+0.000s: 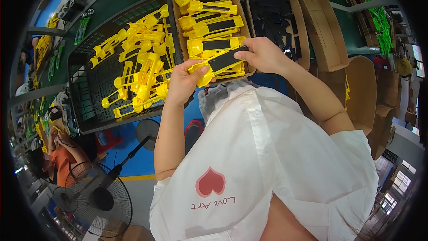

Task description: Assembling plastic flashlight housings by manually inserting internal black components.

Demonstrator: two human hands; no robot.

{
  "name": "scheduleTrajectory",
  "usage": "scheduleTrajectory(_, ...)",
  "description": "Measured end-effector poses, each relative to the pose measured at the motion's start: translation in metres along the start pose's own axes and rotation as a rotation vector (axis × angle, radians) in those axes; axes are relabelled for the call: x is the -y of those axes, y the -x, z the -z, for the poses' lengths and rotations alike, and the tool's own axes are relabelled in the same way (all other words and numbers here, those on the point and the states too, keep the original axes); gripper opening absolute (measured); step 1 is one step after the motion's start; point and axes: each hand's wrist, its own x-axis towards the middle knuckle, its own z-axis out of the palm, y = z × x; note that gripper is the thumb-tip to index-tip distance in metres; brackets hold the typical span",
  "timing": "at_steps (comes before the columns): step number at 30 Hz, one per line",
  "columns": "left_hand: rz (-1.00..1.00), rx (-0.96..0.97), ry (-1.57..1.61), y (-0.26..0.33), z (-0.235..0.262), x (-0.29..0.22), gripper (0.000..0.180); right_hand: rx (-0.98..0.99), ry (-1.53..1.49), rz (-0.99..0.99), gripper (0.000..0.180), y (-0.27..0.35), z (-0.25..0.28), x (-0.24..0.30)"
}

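Both my hands hold one yellow plastic part [204, 78] above the near end of a cardboard box [239, 3]. The part has a rounded end and a long frame, with a black strip [226, 60] lying along it. My left hand [182, 82] is closed round the rounded end, thumb on top. My right hand [265, 56] pinches the far end of the strip, thumb on its upper face; whether it also grips the frame is hidden. Similar yellow parts [217, 24] with black strips lie stacked in the box beneath.
A black plastic crate [118, 126] of loose yellow parts stands to the left. On the right are a box of black strips [272, 13] and another cardboard box [323, 27]. A fan [102, 198] and a person in orange [71, 163] are at lower left.
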Motion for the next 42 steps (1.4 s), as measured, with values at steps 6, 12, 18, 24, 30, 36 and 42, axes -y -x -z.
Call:
scheduleTrajectory(6,0.028,-0.037,-0.053,-0.006,0.002,0.012,0.018,0.012,0.128,-0.013,0.03,-0.001,0.0,0.001)
scheduleTrajectory(12,0.029,-0.033,0.003,-0.012,-0.003,0.011,0.019,-0.087,0.157,0.037,0.038,-0.011,-0.012,-0.015)
scheduleTrajectory(18,-0.033,0.032,-0.034,-0.017,0.002,0.012,0.017,-0.248,0.375,-0.159,0.048,-0.009,-0.003,-0.018)
scheduleTrajectory(24,-0.378,-0.008,-1.35,-0.026,-0.028,-0.005,0.026,-0.212,0.03,0.038,0.037,-0.014,-0.024,-0.048)
scheduleTrajectory(30,-0.249,-0.017,-1.36,-0.052,-0.056,0.0,0.028,-0.231,-0.071,0.0,0.045,-0.012,-0.029,-0.054)
scheduleTrajectory(36,-0.434,0.008,-1.426,-0.082,-0.069,-0.008,0.022,-0.127,-0.813,0.021,0.049,-0.011,-0.047,-0.083)
scheduleTrajectory(42,-0.711,-0.343,-1.87,-0.157,0.002,-0.003,0.044,-0.539,-0.01,-0.128,0.035,-0.036,-0.027,-0.131)
